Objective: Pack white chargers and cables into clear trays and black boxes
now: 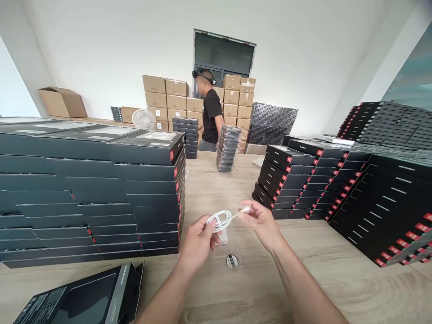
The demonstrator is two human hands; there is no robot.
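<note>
A coiled white cable [219,220] is pinched in my left hand [199,238], its loops standing up past the thumb. Fingers of my right hand [259,220] close on the white connector end [245,209] of that same cable, drawn out to the right of the coil. Under my left hand, partly covered by it, a small white item [222,237] shows; its kind is unclear. Just below lies a round black-and-white label [232,260], apparently on clear plastic, on the wooden table [216,297].
A tall stack of black boxes [101,193] stands at left, with an opened black box [91,292] in front. More black boxes [286,180] fill the right side. A wrapped stack [227,148] stands ahead. Behind it are a person [212,108], a white fan [143,119] and brown cartons [175,101].
</note>
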